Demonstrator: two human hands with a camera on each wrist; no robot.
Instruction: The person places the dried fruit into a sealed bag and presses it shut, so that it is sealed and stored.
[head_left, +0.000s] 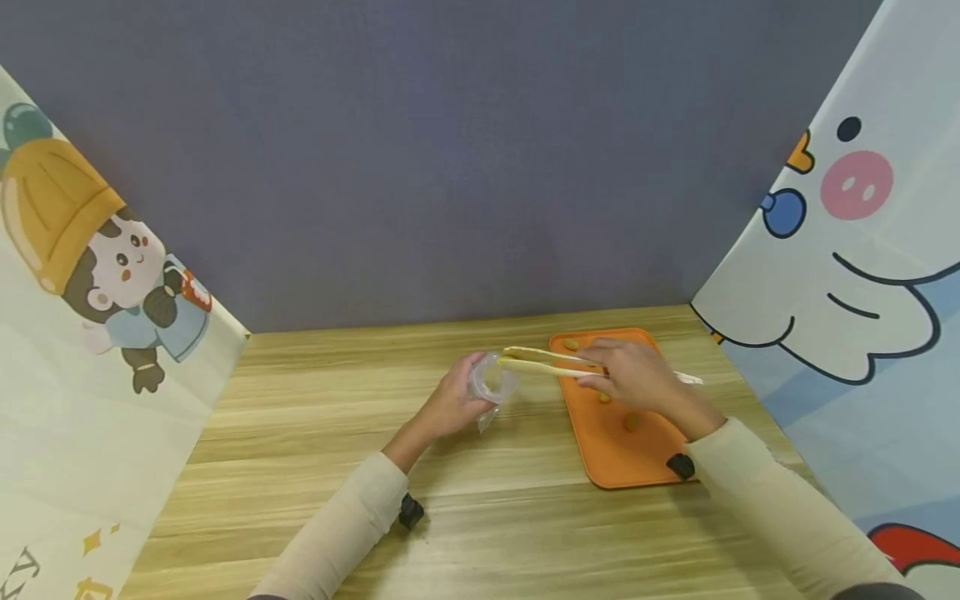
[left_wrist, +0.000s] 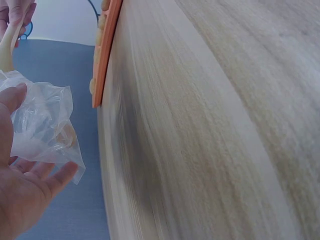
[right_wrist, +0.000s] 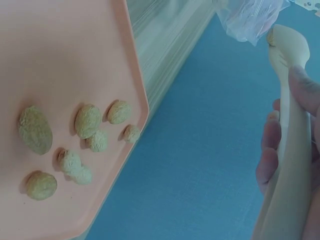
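Nearest the head camera we have two pale sleeves, left sleeve (head_left: pixel 337 525) at lower centre-left, right sleeve (head_left: pixel 795 500) at lower right. Left hand (head_left: pixel 453 400), mid-frame, grasps a clear plastic bag (left_wrist: pixel 42 120) between thumb and fingers, mouth open. Right hand (head_left: pixel 633 375), right of centre, grips pale tongs (right_wrist: pixel 292 165), tips at the bag's mouth.

Progress: looks partway to us. At the bag's lower right in the left wrist view we see one tan lump (left_wrist: pixel 66 134) through the plastic, so we'd count at least one piece done; creases hide any others. Another tan piece (right_wrist: pixel 271 37) shows at the tong tips, upper right of the right wrist view; we judge it nearly in, not yet dropped.

Left to do: about seven or eight wrinkled pieces (right_wrist: pixel 35 130) lie on the orange tray (head_left: pixel 607 462), spread across the left half of the right wrist view. Two look joined, so we can't fix the count. We'd call most of the transfer outstanding.
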